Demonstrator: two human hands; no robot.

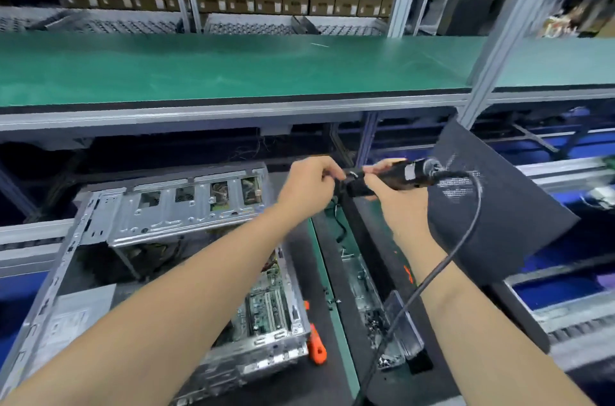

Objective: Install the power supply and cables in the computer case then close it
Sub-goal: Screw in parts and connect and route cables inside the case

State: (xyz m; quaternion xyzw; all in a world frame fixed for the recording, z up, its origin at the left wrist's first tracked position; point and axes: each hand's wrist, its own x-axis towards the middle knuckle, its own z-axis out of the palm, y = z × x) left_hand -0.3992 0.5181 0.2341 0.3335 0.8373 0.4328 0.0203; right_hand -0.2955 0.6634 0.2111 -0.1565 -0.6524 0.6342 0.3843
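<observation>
Works above open computer case, black side panel leaning right of fingers; grips electric screwdriver level in curled right hand, tip leftward, pinched by left hand.

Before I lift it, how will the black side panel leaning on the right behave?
The side panel looks like a thin, wide sheet, so it is probably light but somewhat flexible. It stands tilted by the frame post, so a push may well make it slide or fall flat.

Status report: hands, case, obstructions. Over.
Right hand grips electric screwdriver. Left hand pinches its tip. Computer case open, side panel propped to its right. Screwdriver cord trails across right forearm.
</observation>
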